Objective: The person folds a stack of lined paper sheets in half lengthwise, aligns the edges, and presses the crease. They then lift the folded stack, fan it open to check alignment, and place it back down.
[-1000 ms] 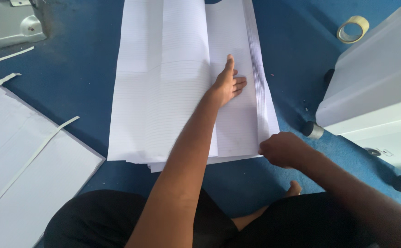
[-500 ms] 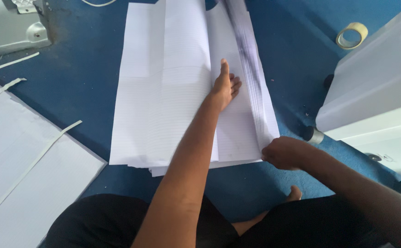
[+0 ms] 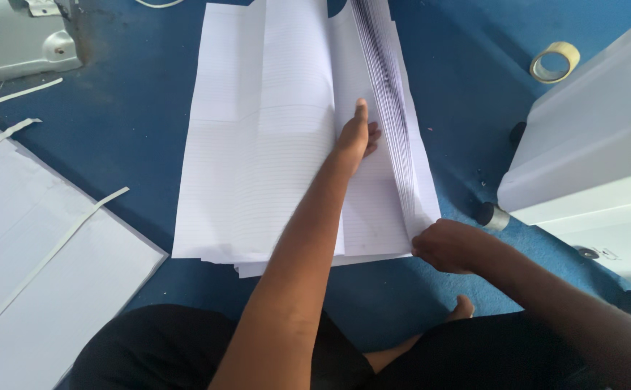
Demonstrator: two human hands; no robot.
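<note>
We are sitting on a blue carpeted floor [image 3: 135, 144] with a wide stack of white lined paper sheets [image 3: 265, 144] lying flat in front of our knees. Our left hand [image 3: 355, 139] is pressing down on the middle of the stack, fingers stretched out and released, holding nothing. Our right hand [image 3: 449, 245] is pinching the near right corner of the stack, fingers clenched on a thick bundle of sheets whose edges are fanning upward. A roll of pale tape [image 3: 555, 62] is lying on the floor well apart, beside a white cabinet on small wheels [image 3: 590, 152]. Large white sheets with thin paper strips [image 3: 33, 274] are lying to our left, and a grey metal machine [image 3: 12, 40] is sitting at the far left corner.
</note>
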